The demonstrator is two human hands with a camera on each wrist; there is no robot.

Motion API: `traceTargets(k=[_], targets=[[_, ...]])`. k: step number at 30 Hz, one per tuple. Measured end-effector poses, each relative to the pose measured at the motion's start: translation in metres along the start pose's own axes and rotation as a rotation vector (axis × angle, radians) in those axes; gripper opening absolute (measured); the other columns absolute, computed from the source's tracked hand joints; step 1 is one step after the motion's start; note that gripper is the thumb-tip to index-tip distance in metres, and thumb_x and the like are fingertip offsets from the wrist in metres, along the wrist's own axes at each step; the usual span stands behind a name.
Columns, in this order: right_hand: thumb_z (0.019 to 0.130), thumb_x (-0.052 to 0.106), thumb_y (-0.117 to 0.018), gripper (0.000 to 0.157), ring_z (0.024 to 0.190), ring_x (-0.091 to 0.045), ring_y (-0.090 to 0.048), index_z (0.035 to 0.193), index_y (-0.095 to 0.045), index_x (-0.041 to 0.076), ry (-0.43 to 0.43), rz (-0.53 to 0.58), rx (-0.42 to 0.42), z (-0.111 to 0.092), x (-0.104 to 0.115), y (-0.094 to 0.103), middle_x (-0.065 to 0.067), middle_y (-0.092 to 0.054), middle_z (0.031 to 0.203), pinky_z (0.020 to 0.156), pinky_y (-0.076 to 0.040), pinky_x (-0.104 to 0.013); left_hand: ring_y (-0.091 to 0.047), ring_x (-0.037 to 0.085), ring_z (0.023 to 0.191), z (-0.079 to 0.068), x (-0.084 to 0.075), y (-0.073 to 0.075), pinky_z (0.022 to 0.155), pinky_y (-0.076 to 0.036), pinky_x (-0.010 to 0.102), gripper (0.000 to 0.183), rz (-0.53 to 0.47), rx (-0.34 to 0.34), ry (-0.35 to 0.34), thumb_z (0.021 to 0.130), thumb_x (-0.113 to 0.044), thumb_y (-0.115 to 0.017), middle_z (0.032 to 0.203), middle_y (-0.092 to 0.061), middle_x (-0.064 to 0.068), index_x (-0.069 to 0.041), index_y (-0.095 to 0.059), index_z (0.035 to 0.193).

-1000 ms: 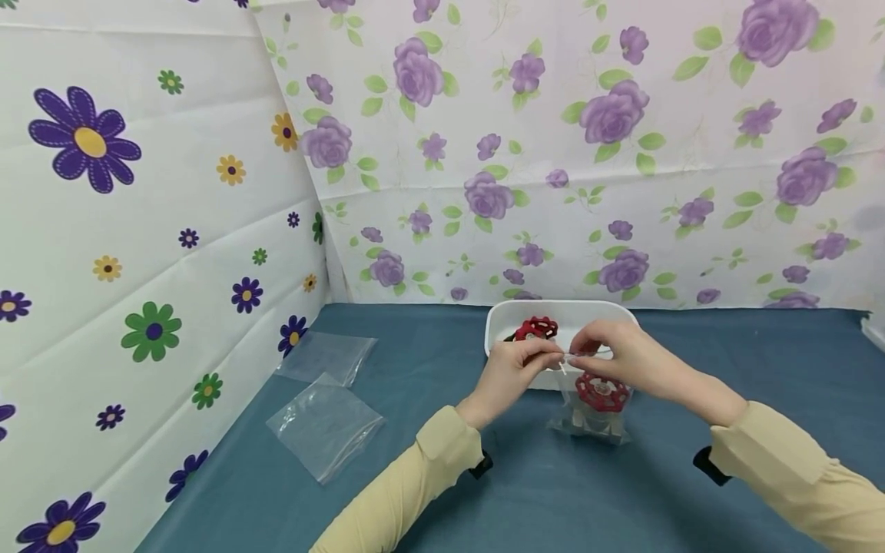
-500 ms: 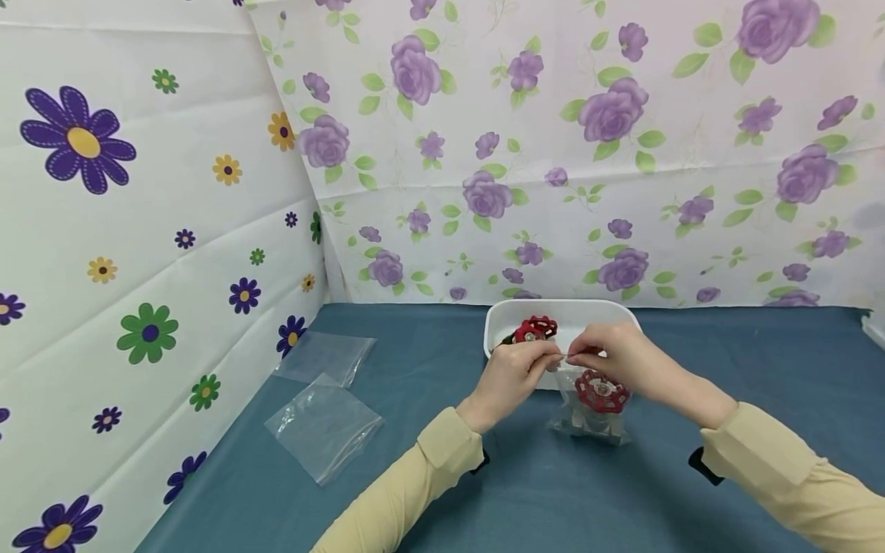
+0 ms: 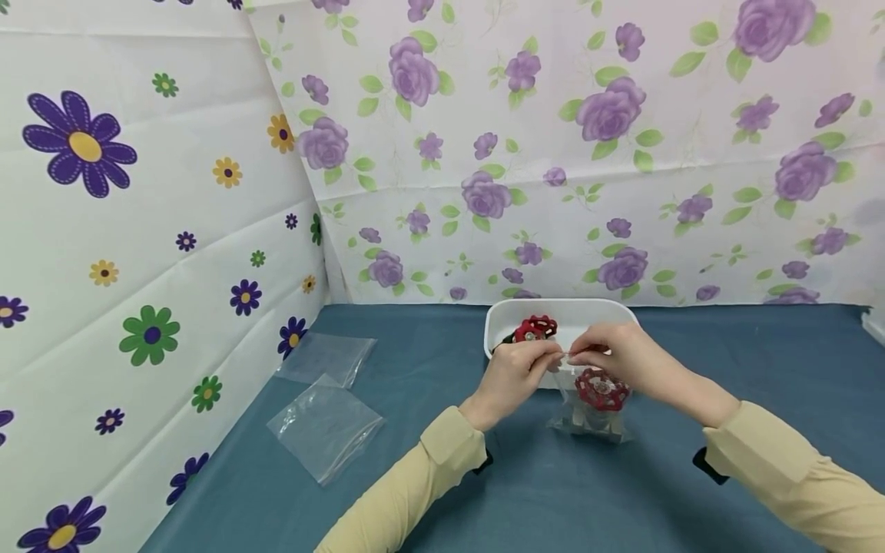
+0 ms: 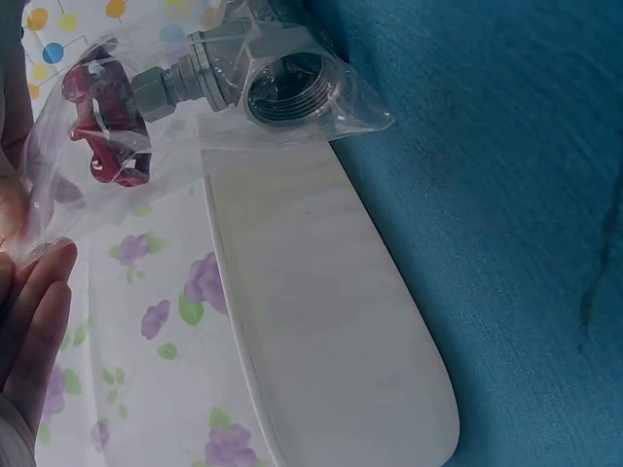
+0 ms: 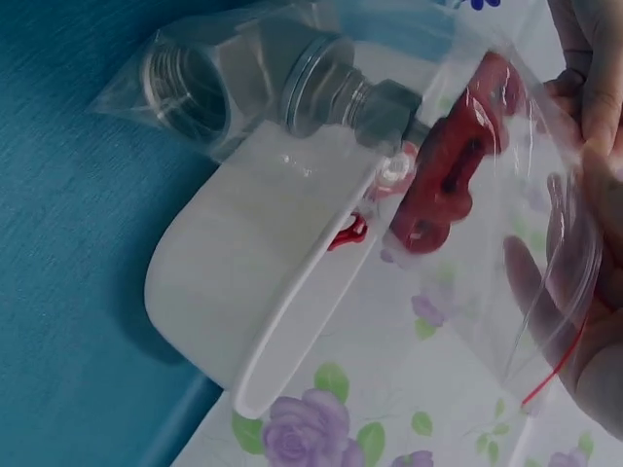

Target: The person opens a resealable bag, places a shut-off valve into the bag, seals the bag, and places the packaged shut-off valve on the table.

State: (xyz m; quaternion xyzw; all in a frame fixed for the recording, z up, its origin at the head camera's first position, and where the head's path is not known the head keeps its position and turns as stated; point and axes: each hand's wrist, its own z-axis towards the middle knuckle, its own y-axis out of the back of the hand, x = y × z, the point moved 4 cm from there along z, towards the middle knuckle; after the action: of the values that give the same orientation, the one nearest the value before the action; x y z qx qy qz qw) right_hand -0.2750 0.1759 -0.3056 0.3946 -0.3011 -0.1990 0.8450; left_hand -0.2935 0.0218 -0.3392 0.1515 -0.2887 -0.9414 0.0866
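A gate valve with a red handwheel [image 3: 601, 389] and grey metal body [image 4: 216, 73] sits inside a clear zip bag [image 5: 531, 282]. In the head view the bag is upright in front of the white tub, its mouth at the top. My left hand [image 3: 508, 378] pinches the bag's mouth between thumb and fingertips. Close beside it, my right hand [image 3: 625, 359] pinches the same edge, the fingertips of both hands nearly meeting. A red zip line [image 5: 557, 372] runs along the mouth by my right hand. The threaded opening [image 5: 185, 89] of the valve faces the bag's bottom.
Behind the bag stands a white tub [image 3: 494, 315] holding another valve with a red handwheel [image 3: 542, 326]. Two flat clear bags lie on the blue cloth at left, a nearer bag [image 3: 325, 430] and a farther bag [image 3: 328, 355]. Floral sheets [image 3: 442, 153] rise behind and at left.
My right fingers have shifted slightly at the bag's mouth and now pinch it close to my left fingertips. The bagged valve stays in place.
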Motion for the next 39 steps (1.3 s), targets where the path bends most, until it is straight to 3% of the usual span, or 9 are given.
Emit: traceTargets(k=[5, 13, 25, 34, 39], targets=[[0.079, 0.004, -0.069, 0.012, 0.067, -0.002, -0.056, 0.089, -0.069, 0.010, 0.010, 0.038, 0.007, -0.005, -0.004, 0.003, 0.011, -0.060, 0.081, 0.057, -0.048, -0.024, -0.059, 0.006, 0.067, -0.001, 0.001, 0.000, 0.065, -0.042, 0.009, 0.008, -0.012, -0.013, 0.015, 0.086, -0.003, -0.062, 0.078, -0.064, 0.004, -0.001, -0.066, 0.092], [0.075, -0.002, -0.071, 0.016, 0.062, 0.000, -0.053, 0.082, -0.067, 0.012, 0.066, 0.007, -0.036, -0.009, -0.007, 0.002, 0.011, -0.060, 0.076, 0.052, -0.046, -0.021, -0.058, 0.006, 0.066, -0.002, 0.000, -0.001, 0.064, -0.042, 0.009, 0.006, -0.024, -0.019, -0.002, 0.087, -0.004, -0.060, 0.076, -0.062, 0.003, -0.002, -0.065, 0.089], [0.065, -0.009, -0.075, 0.024, 0.064, -0.005, -0.054, 0.080, -0.069, 0.008, 0.214, -0.158, -0.127, -0.013, 0.002, 0.000, 0.004, -0.060, 0.075, 0.053, -0.046, -0.022, -0.057, 0.005, 0.067, -0.003, -0.002, -0.003, 0.064, -0.042, 0.009, 0.005, -0.023, -0.014, 0.005, 0.087, -0.004, -0.060, 0.076, -0.062, 0.002, -0.003, -0.065, 0.088], [0.074, -0.003, -0.071, 0.021, 0.066, -0.001, -0.054, 0.087, -0.068, 0.013, 0.091, -0.020, -0.077, -0.015, -0.006, 0.003, 0.009, -0.062, 0.081, 0.053, -0.045, -0.021, -0.058, 0.005, 0.066, -0.004, 0.000, -0.003, 0.064, -0.042, 0.009, 0.006, -0.034, -0.024, 0.016, 0.088, -0.005, -0.059, 0.075, -0.062, 0.002, -0.003, -0.065, 0.088], [0.075, 0.001, -0.072, 0.019, 0.067, -0.001, -0.054, 0.090, -0.067, 0.012, 0.054, -0.018, -0.071, -0.019, -0.011, 0.006, 0.011, -0.060, 0.082, 0.053, -0.046, -0.022, -0.057, 0.005, 0.067, -0.004, 0.001, -0.002, 0.063, -0.042, 0.010, 0.005, -0.038, -0.037, 0.037, 0.087, -0.005, -0.060, 0.076, -0.063, 0.002, -0.003, -0.065, 0.088]])
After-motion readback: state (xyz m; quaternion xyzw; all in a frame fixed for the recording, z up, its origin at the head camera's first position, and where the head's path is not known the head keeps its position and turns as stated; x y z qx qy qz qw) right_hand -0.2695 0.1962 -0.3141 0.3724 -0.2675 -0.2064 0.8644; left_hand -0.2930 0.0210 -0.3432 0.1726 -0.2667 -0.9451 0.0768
